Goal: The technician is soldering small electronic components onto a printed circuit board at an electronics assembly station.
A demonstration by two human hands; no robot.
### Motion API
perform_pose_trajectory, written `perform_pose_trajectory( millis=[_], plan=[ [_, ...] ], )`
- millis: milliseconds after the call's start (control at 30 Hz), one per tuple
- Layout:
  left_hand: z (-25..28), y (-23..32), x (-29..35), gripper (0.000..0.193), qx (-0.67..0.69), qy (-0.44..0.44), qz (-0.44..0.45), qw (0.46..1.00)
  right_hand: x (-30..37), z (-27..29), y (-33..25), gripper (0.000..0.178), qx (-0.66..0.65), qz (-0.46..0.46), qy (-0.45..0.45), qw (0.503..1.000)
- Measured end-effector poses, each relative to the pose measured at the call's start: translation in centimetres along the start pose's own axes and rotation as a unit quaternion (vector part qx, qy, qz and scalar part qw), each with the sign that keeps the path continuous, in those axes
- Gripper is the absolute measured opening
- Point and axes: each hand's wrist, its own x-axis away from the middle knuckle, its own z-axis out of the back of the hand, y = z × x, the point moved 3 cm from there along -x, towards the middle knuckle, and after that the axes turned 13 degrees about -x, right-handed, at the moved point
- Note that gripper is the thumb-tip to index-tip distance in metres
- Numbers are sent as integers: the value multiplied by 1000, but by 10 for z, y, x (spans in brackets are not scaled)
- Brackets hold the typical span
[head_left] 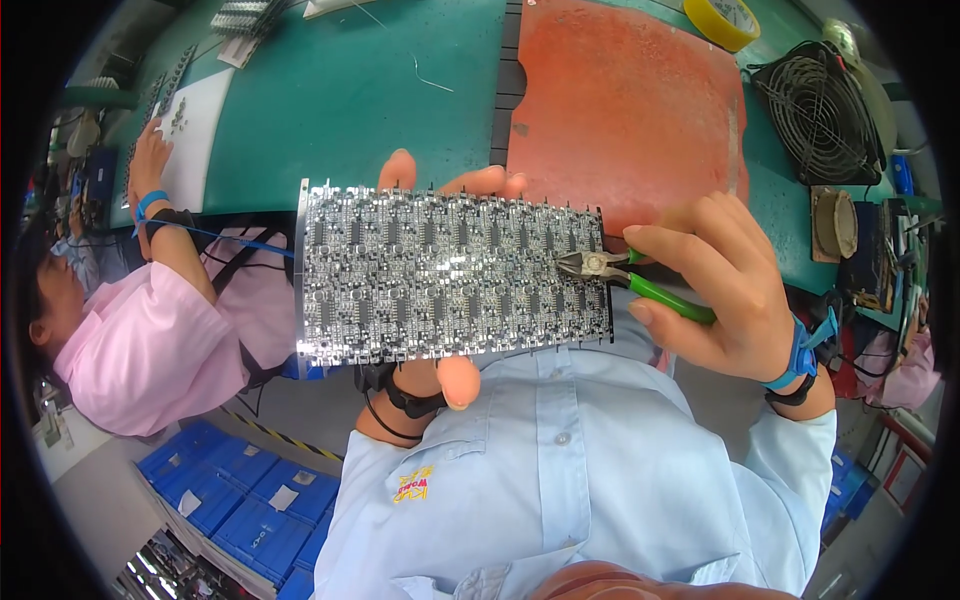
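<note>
At the far left a co-worker [150,330] in a pink smock leans over the green bench [350,100], one hand [150,155] on a white sheet [195,135] of small parts. Blue bins [240,495] sit on the floor below.

In the middle, the left hand [440,290] holds a panel [455,275] of circuit boards flat in the air above the bench edge, in front of the chest. It is closed on the panel: fingertips show over the top edge, the thumb presses the lower edge, and the palm is hidden behind.

At the panel's right end, the cutters [600,268] with green handles have their tip at the edge, about mid-height. The right hand [720,290] is wrapped round the handles; whether the blades are open or already biting I cannot tell.

The step in hand looks like snipping at the panel's right edge. To do it well, I judge the left hand should keep the panel steady and level, and the blades should sit square to the edge, so the cut stays clean and no nearby component is nicked.

Behind lie an orange mat [625,100], a yellow tape roll [722,20] and a fan [820,115].
</note>
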Motion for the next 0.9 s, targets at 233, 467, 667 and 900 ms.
perform_pose_trajectory(
  millis=[233,467,667,900],
  plan=[
    [-4,-4,0,140,-8,2,10,1000,5,-2,2,43,-5,5,-12,1000],
    [-7,-5,-3,147,75,67,93,991,3,-6,4,40,-14,-25,-37,999],
    [-2,-5,-4,143,66,73,108,989,-5,-9,2,31,-18,-37,-31,999],
    [4,-5,0,145,85,77,82,990,-5,-8,3,39,-18,-32,-42,998]
  ],
)
